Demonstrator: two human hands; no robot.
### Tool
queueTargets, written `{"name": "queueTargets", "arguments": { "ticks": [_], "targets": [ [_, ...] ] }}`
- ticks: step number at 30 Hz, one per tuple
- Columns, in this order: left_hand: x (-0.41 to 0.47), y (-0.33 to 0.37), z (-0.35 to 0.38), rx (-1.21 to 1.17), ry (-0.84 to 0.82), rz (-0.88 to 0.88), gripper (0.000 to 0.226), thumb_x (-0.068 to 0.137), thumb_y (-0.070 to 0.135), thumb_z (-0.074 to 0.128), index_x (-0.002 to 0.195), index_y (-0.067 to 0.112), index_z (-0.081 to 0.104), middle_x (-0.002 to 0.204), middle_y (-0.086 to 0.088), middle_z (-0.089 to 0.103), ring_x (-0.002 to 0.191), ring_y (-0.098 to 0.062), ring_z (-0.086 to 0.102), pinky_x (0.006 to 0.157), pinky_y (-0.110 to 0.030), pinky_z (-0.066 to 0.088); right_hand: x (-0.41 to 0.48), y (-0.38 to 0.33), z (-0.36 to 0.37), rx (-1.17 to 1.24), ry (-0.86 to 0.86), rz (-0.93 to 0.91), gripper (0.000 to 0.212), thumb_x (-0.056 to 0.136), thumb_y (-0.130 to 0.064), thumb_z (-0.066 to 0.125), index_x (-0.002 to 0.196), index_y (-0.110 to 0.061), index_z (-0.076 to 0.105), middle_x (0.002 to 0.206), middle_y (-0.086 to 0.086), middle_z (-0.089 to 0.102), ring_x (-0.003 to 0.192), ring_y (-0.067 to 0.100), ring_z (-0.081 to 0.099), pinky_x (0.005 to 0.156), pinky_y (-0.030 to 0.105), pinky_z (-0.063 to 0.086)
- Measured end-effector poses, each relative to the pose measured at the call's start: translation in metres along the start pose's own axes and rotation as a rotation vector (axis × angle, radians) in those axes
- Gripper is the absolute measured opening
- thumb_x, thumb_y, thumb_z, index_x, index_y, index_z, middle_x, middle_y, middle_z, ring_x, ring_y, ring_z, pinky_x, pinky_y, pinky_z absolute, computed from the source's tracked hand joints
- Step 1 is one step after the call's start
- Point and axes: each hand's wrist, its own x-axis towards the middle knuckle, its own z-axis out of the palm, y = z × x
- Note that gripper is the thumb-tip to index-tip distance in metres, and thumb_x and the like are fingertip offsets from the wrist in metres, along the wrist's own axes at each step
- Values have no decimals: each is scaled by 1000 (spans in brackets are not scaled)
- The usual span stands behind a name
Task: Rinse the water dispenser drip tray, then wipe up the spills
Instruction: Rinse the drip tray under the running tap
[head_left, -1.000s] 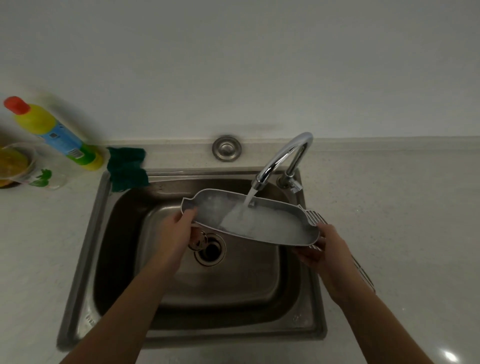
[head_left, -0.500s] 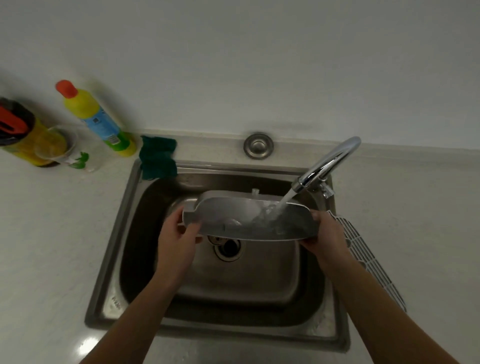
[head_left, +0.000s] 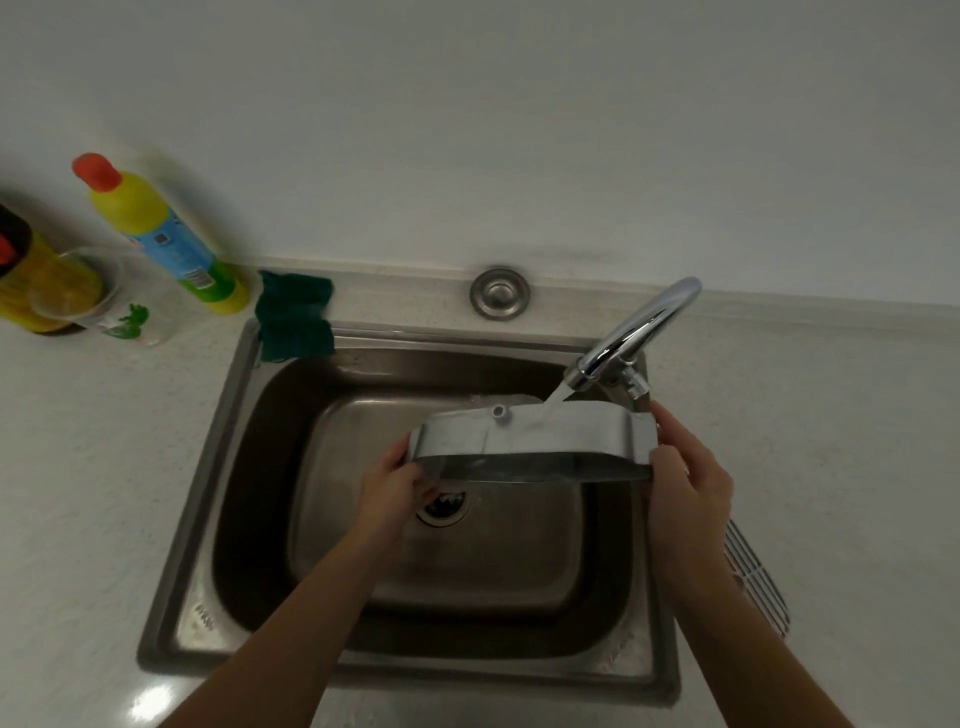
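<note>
With the left hand (head_left: 395, 483) and right hand (head_left: 685, 478) gripping the tray (head_left: 535, 441) by its ends, tilted over the sink (head_left: 223, 467), water from the tap (head_left: 634, 332) may splash onto the desk (head_left: 104, 493), or wet fingers may slip.

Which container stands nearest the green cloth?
The yellow bottle with the red cap and blue label; the clear cup and dark-lidded jar sit farther left.

left hand (head_left: 393, 491) and right hand (head_left: 693, 486) bare. left forearm (head_left: 291, 623), right forearm (head_left: 727, 618) bare as far as visible; slim outline, narrow wrists.
</note>
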Motion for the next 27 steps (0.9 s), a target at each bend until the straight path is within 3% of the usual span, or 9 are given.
{"name": "queueTargets", "arguments": {
  "ticks": [4,8,12,15,17,19,23,25,27],
  "targets": [
    [-11,4,5,-62,0,34,41,105,15,45,139,30,62,122,-1,75,112,-25,71,88,-39,58,-7,11,-9,115,54,49,41,98,-18,55,133,-38,62,121,-13,70,110,8,67,92,39,58],
    [-17,19,-2,-171,32,108,33,109,23,44,134,26,66,122,-1,76,114,-20,72,93,-39,57,-5,14,-15,174,0,124,44,99,-9,55,107,-47,76,107,-19,76,101,0,71,78,27,61],
    [-21,31,-10,-173,106,219,30,104,16,58,131,25,66,124,-1,74,116,-22,71,97,-44,58,1,29,-11,289,29,279,48,101,-2,51,110,-40,78,116,-10,77,107,12,74,91,39,59],
    [-25,31,-14,-132,128,304,34,101,9,62,131,26,66,122,2,77,114,-18,73,90,-33,62,6,33,-4,358,78,378,39,102,-2,52,122,-27,73,118,-3,74,109,23,72,92,43,61],
    [-27,27,-18,-81,95,326,34,103,10,59,132,26,67,123,3,76,116,-16,72,90,-30,61,8,28,-1,301,58,311,32,95,-10,59,126,-15,68,123,6,71,114,33,69,94,50,60],
    [-29,22,-21,-15,59,310,35,106,14,54,136,29,66,126,11,74,118,-12,70,92,-31,59,10,20,4,248,58,228,42,90,-23,62,127,-5,59,123,17,66,116,45,62,99,59,55],
    [-30,12,-17,32,50,186,43,110,19,45,121,53,68,121,23,72,112,-1,68,90,-29,57,17,4,15,242,89,209,11,100,-35,60,106,-25,61,106,0,67,99,20,68,87,41,59],
    [-26,7,-16,-33,86,97,33,109,27,45,120,44,71,118,13,76,115,-13,68,94,-36,53,18,0,17,171,72,112,4,101,-29,60,105,-29,60,104,-5,69,100,16,69,82,32,56],
    [-20,4,-16,-140,123,11,27,107,31,49,121,28,73,116,1,78,118,-26,68,92,-40,55,14,-1,18,153,49,11,12,101,-23,59,109,-31,59,107,-10,70,104,13,70,81,27,56]
  ]
}}
